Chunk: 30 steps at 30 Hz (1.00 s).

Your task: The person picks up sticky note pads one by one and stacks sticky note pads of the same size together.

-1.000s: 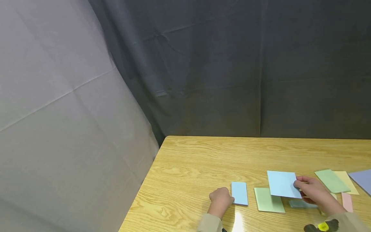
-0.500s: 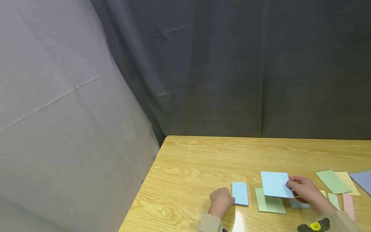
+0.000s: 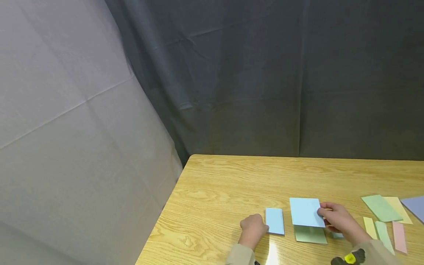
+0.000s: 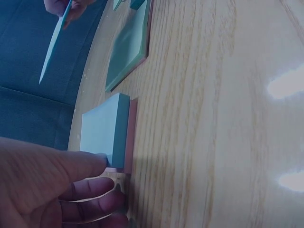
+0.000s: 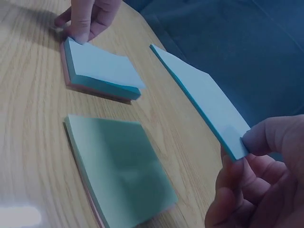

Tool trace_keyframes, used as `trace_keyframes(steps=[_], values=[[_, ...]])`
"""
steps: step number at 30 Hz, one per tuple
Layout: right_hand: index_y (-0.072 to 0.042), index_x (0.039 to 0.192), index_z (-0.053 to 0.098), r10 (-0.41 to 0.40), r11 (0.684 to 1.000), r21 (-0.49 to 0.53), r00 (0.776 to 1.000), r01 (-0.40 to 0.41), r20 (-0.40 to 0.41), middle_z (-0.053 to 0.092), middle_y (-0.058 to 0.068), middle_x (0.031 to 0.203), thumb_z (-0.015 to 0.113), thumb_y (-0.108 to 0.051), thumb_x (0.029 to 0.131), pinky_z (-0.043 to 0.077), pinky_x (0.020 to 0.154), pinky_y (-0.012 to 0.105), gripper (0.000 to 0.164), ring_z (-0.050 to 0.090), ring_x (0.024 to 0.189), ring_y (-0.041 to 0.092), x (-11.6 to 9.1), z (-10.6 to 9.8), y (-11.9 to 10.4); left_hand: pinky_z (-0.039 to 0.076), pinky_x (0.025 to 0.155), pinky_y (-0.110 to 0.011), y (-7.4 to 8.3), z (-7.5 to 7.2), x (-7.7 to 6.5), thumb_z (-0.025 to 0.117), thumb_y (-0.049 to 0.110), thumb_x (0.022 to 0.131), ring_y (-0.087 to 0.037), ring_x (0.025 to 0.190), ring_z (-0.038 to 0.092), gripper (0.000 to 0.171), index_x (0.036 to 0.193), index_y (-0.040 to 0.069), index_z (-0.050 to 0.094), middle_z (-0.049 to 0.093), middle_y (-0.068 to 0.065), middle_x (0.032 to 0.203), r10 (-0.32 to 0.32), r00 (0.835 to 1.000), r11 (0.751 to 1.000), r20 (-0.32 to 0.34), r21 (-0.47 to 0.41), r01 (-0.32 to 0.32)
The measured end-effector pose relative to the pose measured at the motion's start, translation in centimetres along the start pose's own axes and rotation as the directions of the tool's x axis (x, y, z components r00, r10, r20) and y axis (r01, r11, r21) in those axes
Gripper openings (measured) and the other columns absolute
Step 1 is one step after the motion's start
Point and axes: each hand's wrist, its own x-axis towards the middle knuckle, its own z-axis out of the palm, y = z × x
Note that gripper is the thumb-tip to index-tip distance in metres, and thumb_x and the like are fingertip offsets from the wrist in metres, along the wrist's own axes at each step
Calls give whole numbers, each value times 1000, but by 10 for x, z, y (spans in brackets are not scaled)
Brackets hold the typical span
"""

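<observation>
My right hand (image 3: 338, 220) pinches a square light-blue sticky note pad (image 3: 306, 212) by its right edge, thumb on top and fingers beneath. The pad is held above the table, over the far part of a light-green sticky note pad (image 3: 310, 235). A smaller rectangular blue sticky note pad (image 3: 274, 221) lies to the left on a pink layer (image 4: 129, 142). My left hand (image 3: 254, 229) holds that small pad at its near-left corner, the thumb on it and the other fingers curled beside it.
At the right lie a green pad (image 3: 381, 208), a pale-yellow pad (image 3: 399, 209) and a purple sheet (image 3: 415, 206). Narrow yellow (image 3: 370, 227), green (image 3: 384, 235) and pink (image 3: 399, 237) strips lie nearer. A teal piece (image 3: 338, 235) shows partly behind the right hand. Dark cloth (image 3: 232, 92) hangs behind the table.
My right hand has moved left with the square blue pad, bringing it over the green pad and uncovering the narrow strips. The left hand stays at the small blue pad.
</observation>
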Motion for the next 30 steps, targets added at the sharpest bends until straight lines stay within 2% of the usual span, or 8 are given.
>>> trace_keyframes(steps=[15, 22, 30], values=[[14, 119, 35, 10, 1000, 9, 999, -11, 30, 51, 11, 84, 48, -16, 85, 40, 59, 31, 47, 49, 69, 20, 3, 23, -7, 41, 55, -28, 0, 0, 1, 65, 39, 76, -12, 47, 41, 36, 55, 13, 53, 47, 2, 51, 3, 1000, 1000, 1, 9, -3], [13, 119, 34, 11, 1000, 20, 999, -11, 41, 50, 8, 77, 48, -14, 85, 40, 58, 31, 46, 49, 67, 19, 3, 30, -9, 41, 58, -28, 1, -1, 0, 64, 41, 77, -12, 48, 42, 37, 56, 12, 54, 47, 2, 52, -3, 1000, 1000, 23, 6, 3], [15, 118, 34, 5, 1000, 5, 999, -5, 50, 51, 10, 81, 47, -14, 85, 40, 59, 32, 46, 49, 68, 20, 0, 30, -9, 39, 54, -28, 1, -1, -2, 64, 43, 77, -11, 46, 40, 40, 54, 13, 52, 45, 3, 50, 3, 1000, 1000, -15, 18, -3]])
